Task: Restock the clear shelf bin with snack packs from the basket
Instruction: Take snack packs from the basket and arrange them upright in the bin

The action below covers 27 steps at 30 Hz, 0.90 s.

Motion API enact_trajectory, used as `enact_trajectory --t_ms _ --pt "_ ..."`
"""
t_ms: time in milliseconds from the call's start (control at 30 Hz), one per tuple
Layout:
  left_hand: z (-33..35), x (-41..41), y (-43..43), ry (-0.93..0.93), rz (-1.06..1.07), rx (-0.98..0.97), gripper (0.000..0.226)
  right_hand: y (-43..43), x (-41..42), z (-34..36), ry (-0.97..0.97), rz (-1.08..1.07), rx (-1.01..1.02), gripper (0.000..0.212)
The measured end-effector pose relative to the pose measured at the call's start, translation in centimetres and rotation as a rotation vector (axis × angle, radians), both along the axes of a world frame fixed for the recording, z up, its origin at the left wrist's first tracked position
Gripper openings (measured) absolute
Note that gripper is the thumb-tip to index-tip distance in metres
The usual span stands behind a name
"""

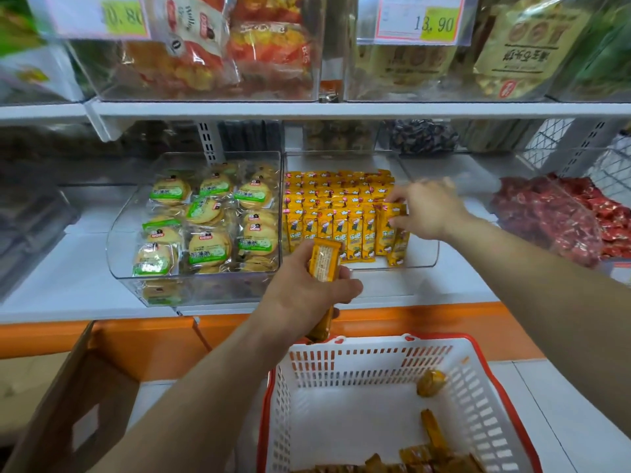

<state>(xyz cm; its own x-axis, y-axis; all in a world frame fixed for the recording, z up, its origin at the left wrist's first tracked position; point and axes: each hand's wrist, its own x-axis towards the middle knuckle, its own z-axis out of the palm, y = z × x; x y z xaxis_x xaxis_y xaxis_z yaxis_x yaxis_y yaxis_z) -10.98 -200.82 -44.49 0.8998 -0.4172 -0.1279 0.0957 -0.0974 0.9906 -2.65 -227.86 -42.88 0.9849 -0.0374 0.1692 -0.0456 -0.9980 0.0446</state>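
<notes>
In the middle of the frame the clear shelf bin sits on the white shelf. It is packed with rows of yellow snack packs standing upright, the front row facing out. The right hand, its arm stretched across from the right edge of the frame, is inside the bin. Its grip is pinched on the top of the end pack at the right of the front row, fingers behind and thumb in front. That pack leans slightly against its neighbours.

Just below centre, the left hand is in front of the bin and above the far rim of the basket. Its grip is clamped round a bundle of the same yellow packs, a printed back label showing. The ends stick out above and below the fist.

The basket is white with a red rim and fills the bottom centre and right of the frame. A few loose packs lie along its right side and near edge.

Directly left of the task bin stands a second clear bin of round biscuits in green-labelled wrappers. At the right edge is a heap of red packets, and at lower left a cardboard box. Across the top, an upper shelf carries bagged snacks behind price tags.
</notes>
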Motion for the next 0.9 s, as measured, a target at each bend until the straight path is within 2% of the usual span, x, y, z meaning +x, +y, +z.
enact_trajectory --t_ms 233,367,500,567,600,633,700,767,833,900 --pt "-0.1 0.1 0.0 0.018 0.0 -0.009 0.04 0.2 1.4 -1.6 0.067 -0.002 -0.16 0.037" --pt "-0.2 0.0 -0.3 0.032 0.0 -0.004 0.047 0.2 1.4 -2.0 0.026 0.027 -0.222 0.032" --pt "-0.1 0.0 -0.6 0.068 0.04 -0.042 0.043 0.6 -0.1 -1.1 -0.006 0.032 -0.187 0.038" --pt "-0.1 0.0 -0.7 0.085 0.082 -0.048 0.038 1.5 -2.2 -0.4 -0.09 0.032 -0.054 0.04" --pt "0.0 0.0 -0.8 0.088 0.096 -0.042 0.037 2.1 -3.7 0.0 -0.149 0.054 0.083 0.034" --pt "0.0 -0.1 -0.8 0.095 0.103 -0.039 0.036 2.8 -5.5 0.2 -0.185 0.09 0.289 0.024" --pt "0.2 -0.3 -1.0 0.119 0.095 -0.049 0.029 4.3 -9.1 0.2 -0.108 0.148 0.783 0.013" --pt "0.5 -0.8 -1.3 0.149 0.088 -0.063 0.016 6.0 -12.3 -0.2 0.048 0.187 1.117 0.022" --pt "0.7 -1.3 -1.7 0.18 0.103 -0.079 0.011 7.3 -14.0 -0.6 0.137 0.175 1.212 0.03" --pt "1.1 -1.8 -2.2 0.214 0.099 -0.11 0.011 7.9 -14.4 -0.5 0.14 0.145 1.249 0.038"
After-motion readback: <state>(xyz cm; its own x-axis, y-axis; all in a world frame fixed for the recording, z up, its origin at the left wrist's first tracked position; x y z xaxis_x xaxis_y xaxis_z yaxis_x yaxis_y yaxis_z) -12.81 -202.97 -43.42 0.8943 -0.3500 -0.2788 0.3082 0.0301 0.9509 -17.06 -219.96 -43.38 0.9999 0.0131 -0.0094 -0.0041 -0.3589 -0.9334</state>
